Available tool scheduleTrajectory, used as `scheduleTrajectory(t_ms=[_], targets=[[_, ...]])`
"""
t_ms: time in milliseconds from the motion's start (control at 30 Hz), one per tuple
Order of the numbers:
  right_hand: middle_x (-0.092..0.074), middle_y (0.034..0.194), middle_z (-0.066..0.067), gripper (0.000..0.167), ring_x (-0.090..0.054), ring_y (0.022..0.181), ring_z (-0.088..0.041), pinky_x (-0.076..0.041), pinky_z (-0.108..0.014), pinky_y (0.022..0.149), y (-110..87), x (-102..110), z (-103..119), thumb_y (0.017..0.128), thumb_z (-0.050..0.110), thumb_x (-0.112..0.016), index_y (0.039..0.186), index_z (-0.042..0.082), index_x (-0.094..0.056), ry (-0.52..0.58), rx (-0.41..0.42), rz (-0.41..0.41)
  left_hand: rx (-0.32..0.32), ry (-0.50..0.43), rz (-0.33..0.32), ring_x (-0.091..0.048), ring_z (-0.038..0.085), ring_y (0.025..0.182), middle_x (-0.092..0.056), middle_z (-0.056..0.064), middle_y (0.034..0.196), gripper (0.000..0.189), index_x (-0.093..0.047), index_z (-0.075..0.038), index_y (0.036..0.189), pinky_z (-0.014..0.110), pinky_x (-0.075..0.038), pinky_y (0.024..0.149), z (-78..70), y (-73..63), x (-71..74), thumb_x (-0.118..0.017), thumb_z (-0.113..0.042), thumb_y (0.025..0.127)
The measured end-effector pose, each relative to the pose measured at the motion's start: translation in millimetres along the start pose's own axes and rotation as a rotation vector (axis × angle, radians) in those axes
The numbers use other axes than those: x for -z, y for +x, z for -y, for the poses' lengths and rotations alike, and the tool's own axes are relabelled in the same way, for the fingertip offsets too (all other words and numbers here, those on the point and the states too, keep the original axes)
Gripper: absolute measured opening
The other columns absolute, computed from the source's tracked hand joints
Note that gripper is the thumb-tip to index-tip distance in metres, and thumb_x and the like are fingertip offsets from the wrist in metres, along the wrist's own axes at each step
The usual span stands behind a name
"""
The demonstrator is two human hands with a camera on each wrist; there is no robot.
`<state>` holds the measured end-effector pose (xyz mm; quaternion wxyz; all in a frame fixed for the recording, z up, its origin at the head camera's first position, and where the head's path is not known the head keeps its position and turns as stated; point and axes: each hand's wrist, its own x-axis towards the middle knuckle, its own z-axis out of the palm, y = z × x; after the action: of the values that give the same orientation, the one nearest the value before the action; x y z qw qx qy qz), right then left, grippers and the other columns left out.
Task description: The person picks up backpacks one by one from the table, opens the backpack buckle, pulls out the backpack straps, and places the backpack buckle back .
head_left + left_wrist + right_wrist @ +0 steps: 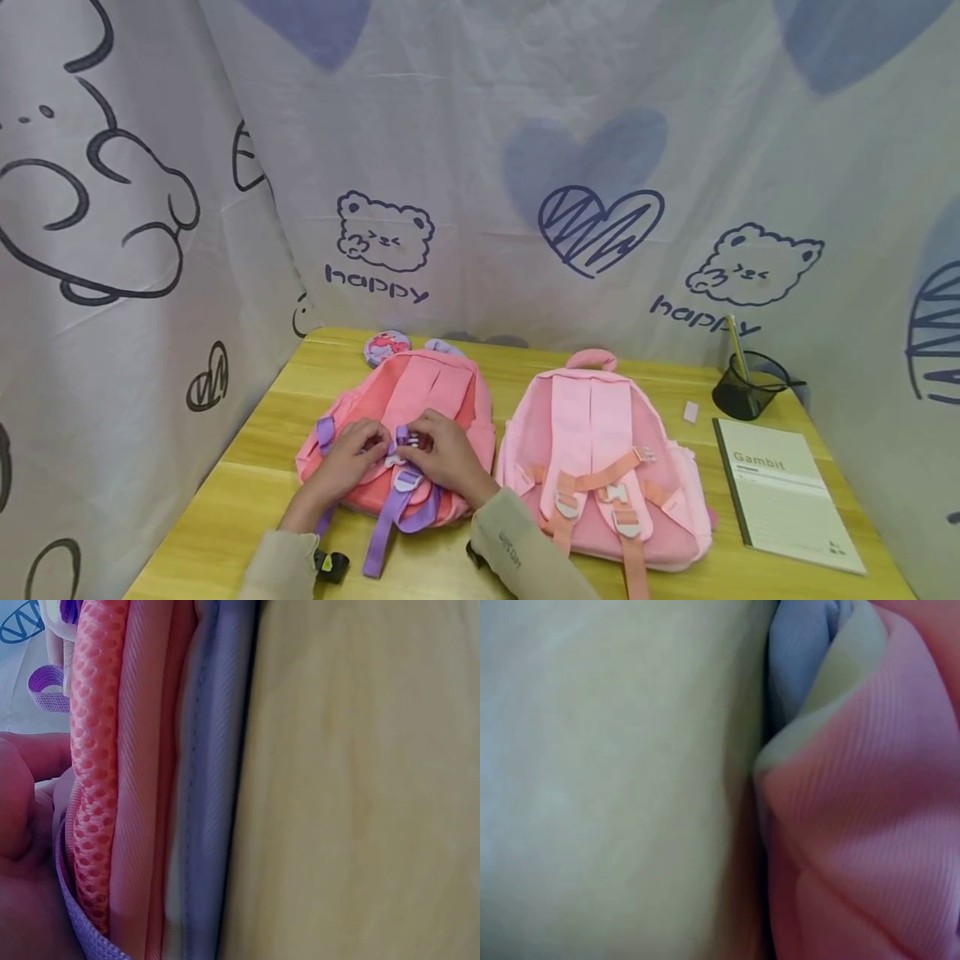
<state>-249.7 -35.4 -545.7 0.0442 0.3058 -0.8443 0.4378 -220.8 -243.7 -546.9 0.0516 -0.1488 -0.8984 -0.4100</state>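
A salmon-pink backpack [420, 392] with purple straps [386, 521] lies back-side up on the wooden table [247, 467]. My left hand [352, 454] and right hand [438, 454] meet over its middle and pinch the small white chest buckle [395, 457] between their fingertips. In the left wrist view the pack's mesh edge [94, 772] and purple piping fill the frame, with part of my hand [26, 847] at the left. The right wrist view is a blurred close-up of pink fabric [862, 817] against the table.
A second, lighter pink backpack [600, 458] lies to the right, straps up. Further right are a "Gambit" notebook [783, 492], a black mesh pen cup [746, 387] with a pencil, and a small white eraser [691, 411]. Printed fabric walls enclose the table.
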Motion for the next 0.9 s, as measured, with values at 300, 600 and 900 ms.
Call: scheduleTrajectory(t_ms=[300, 600, 900], targets=[[-0.062, 0.088, 0.004, 0.027, -0.049, 0.075, -0.001, -0.043, -0.015, 0.067, 1.7, -0.4, -0.6, 0.092, 0.028, -0.080, 0.112, 0.011, -0.078, -0.028, 0.006, -0.022, -0.021, 0.026, -0.030, -0.050, 0.019, 0.097, -0.058, -0.004, 0.093, 0.016, -0.063, -0.016, 0.090, 0.036, -0.037, 0.087, -5.5, 1.9, 2.2, -0.064, -0.002, 0.098], [-0.066, 0.092, 0.002, 0.030, -0.051, 0.077, -0.003, -0.044, -0.015, 0.068, -0.1, 0.2, 1.4, 0.093, 0.032, -0.079, 0.113, 0.010, -0.077, -0.009, 0.015, -0.066, -0.003, 0.018, -0.026, -0.050, 0.019, 0.096, -0.061, 0.002, 0.093, 0.018, -0.063, -0.016, 0.089, 0.035, -0.039, 0.087, -6.1, 0.6, 3.1, -0.063, -0.001, 0.098], [-0.066, 0.094, 0.000, 0.030, -0.051, 0.078, -0.003, -0.044, -0.015, 0.069, -1.4, 1.0, -0.6, 0.094, 0.030, -0.078, 0.114, 0.009, -0.077, 0.026, 0.000, -0.075, -0.016, -0.120, 0.027, -0.053, 0.011, 0.096, -0.063, 0.000, 0.101, 0.007, -0.068, -0.015, 0.101, 0.029, -0.043, 0.086, -6.4, 1.7, 2.0, -0.061, -0.014, 0.104]])
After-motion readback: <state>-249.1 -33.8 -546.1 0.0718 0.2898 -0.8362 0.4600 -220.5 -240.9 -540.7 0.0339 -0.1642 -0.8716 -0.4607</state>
